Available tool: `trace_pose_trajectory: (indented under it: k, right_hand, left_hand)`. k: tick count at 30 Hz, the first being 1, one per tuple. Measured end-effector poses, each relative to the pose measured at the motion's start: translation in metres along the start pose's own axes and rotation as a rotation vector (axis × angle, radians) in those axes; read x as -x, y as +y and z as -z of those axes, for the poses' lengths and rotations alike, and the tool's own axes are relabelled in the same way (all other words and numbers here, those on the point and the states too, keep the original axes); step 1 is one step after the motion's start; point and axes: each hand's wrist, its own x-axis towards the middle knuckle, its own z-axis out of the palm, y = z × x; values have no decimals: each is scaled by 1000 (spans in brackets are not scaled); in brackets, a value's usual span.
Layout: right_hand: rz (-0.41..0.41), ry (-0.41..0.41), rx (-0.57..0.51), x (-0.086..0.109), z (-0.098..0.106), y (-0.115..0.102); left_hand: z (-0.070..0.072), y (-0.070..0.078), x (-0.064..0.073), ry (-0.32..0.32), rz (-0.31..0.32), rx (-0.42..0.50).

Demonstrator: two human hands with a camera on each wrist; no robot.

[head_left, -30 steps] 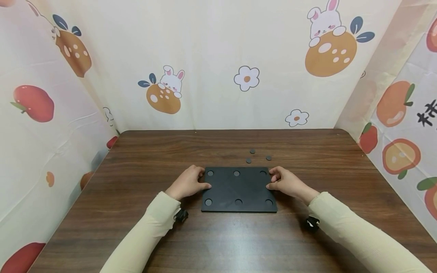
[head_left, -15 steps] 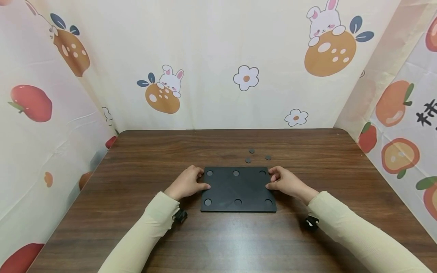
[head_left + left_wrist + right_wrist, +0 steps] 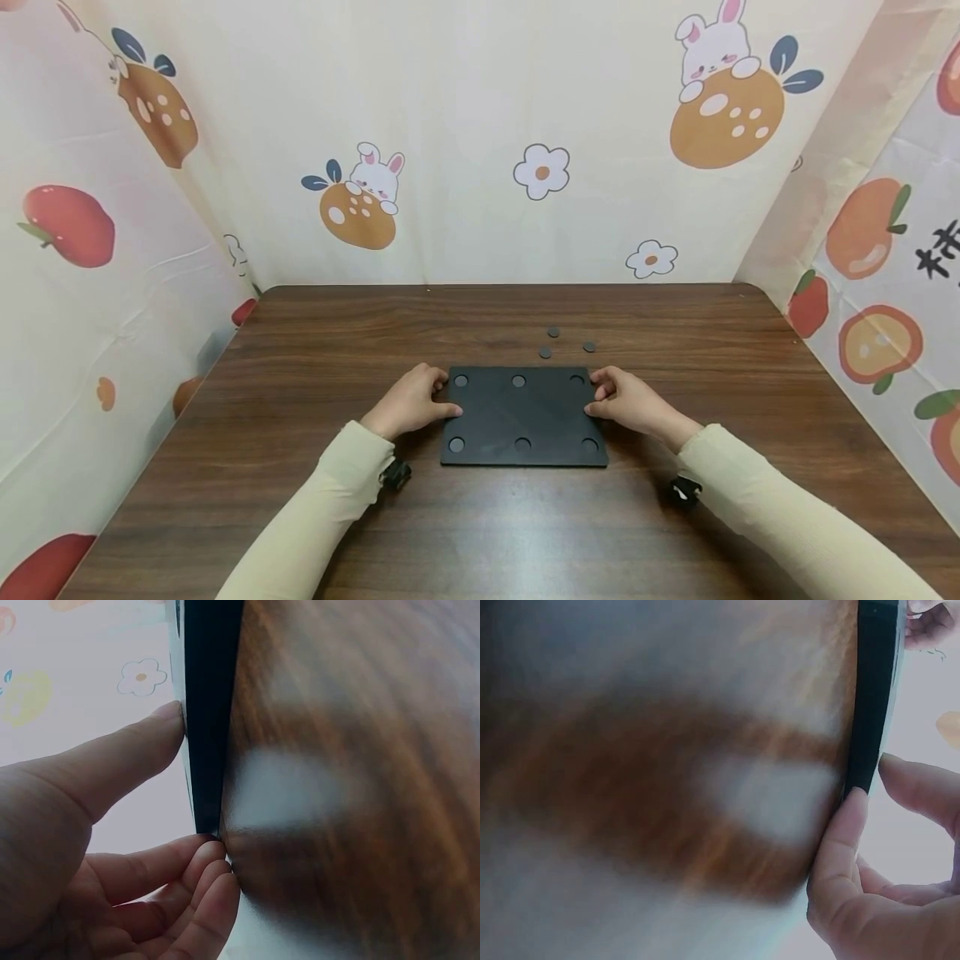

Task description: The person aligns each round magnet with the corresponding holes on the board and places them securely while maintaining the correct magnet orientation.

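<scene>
A black rectangular board [image 3: 525, 414] with several round recesses lies flat on the wooden table. Three recesses, two at the back and one at the front left, look filled with grey discs [image 3: 457, 445]; the other three show as dark hollows. My left hand [image 3: 411, 404] grips the board's left edge, its thumb on top and its fingertips against the side near the table, as the left wrist view shows. At the right edge, my right hand [image 3: 633, 403] pinches the board likewise, thumb over the top surface. Beyond the board lie three loose grey discs [image 3: 545, 353].
The brown wood-grain table [image 3: 360, 333] reaches back to a pale curtain [image 3: 465, 225] printed with rabbits, fruit and flowers. Similar printed cloth hangs at both sides. Each wrist carries a small black camera, the left camera [image 3: 397, 475] showing below the sleeve.
</scene>
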Motion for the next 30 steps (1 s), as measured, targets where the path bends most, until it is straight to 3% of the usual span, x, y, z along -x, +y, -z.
trace_pose_trajectory:
  k: [14, 23, 30]
  right_hand:
    - [-6, 23, 1, 1, 9, 1]
    - [140, 140, 8, 2, 20, -14]
    - [218, 244, 114, -7, 24, -23]
  left_hand:
    - [1, 1, 1, 8, 0, 5]
    - [0, 1, 0, 11, 3, 7]
    - [0, 0, 0, 11, 3, 5]
